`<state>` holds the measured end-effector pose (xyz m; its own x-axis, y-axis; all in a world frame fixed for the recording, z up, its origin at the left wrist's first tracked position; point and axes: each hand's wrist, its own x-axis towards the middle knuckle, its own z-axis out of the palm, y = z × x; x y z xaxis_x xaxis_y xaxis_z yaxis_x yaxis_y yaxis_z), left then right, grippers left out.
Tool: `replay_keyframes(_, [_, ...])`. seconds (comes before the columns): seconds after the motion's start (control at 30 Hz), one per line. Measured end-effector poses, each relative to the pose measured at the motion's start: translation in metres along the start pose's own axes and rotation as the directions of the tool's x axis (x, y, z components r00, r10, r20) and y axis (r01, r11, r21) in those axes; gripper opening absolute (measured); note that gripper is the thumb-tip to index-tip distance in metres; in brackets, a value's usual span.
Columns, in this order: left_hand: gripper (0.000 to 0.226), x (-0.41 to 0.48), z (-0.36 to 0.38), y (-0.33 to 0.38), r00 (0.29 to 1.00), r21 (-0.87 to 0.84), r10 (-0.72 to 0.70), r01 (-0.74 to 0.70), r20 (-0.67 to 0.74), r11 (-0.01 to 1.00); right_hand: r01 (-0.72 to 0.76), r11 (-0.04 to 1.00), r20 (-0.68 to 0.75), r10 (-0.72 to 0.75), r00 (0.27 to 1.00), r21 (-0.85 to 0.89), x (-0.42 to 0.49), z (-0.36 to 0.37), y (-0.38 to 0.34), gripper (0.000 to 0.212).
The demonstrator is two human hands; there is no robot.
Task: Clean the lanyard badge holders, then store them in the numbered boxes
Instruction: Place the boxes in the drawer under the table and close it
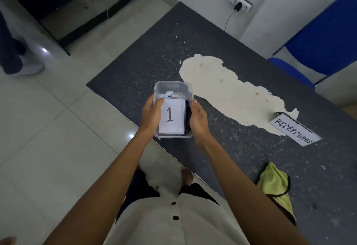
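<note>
Fingers of the left hand point(151, 115) are curled round the nine o'clock side of the clear box point(173, 87), labelled 1, at the edge of the table point(154, 61). A badge holder point(170, 95) and dark lanyard point(188, 117) are seen inside. The three o'clock side is gripped by the right hand point(199, 121). A green cloth point(274, 185) is laid at five o'clock.

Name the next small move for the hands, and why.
Probably set box 1 flat on the table, away from its edge: the left hand and right hand grip it, and a badge holder with dark lanyard already lies inside.
</note>
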<state>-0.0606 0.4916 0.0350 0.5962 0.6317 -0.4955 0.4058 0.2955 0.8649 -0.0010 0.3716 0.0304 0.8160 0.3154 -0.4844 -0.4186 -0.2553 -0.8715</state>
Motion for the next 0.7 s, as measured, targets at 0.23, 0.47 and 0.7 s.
replay_keyframes(0.23, [0.023, 0.058, -0.058, 0.031, 0.984, 0.109, -0.011, -0.008, 0.177, 0.994, 0.0, 0.998, -0.146, 0.009, 0.989, 0.06, 0.014, 0.077, -0.02, 0.04])
replay_keyframes(0.47, [0.019, 0.101, -0.103, 0.061, 0.945, 0.166, -0.009, -0.049, 0.328, 0.985, -0.008, 0.988, -0.259, 0.048, 0.965, 0.152, 0.022, 0.136, -0.033, 0.034])
replay_keyframes(0.7, [0.011, 0.151, -0.121, 0.083, 0.932, 0.21, 0.041, -0.123, 0.359, 0.97, 0.033, 0.982, -0.31, 0.027, 0.95, 0.187, 0.054, 0.176, -0.055, 0.031])
